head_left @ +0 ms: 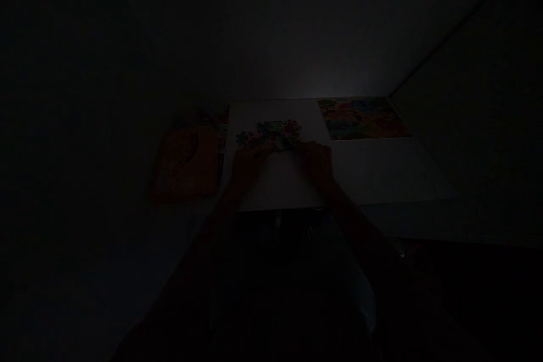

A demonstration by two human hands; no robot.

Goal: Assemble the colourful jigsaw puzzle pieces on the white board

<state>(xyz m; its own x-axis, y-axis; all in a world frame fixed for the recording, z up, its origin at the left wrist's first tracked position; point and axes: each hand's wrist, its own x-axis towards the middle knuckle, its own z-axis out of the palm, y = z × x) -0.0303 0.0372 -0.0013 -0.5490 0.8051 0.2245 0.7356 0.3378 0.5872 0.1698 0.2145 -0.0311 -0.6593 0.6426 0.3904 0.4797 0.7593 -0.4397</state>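
Observation:
The view is very dark, so fine detail is lost. Several colourful jigsaw pieces (271, 129), some seemingly joined, lie in a cluster on a white tabletop (280, 186). My left hand (251, 163) is at the near left of this cluster, fingers curled at its lower edge. On the other side, my right hand (314, 158) has its fingers bent inward at a jigsaw piece (289, 143). Both hands look closed on pieces at the cluster's near edge, with their fingertips close together. Shadow hides the exact pieces between the fingers.
A colourful printed picture sheet (362, 119) lies at the back right of the table. On the left is an orange package or box (186, 164), with more colourful printed material (220, 119) behind it. A pale wall (297, 39) rises behind the table.

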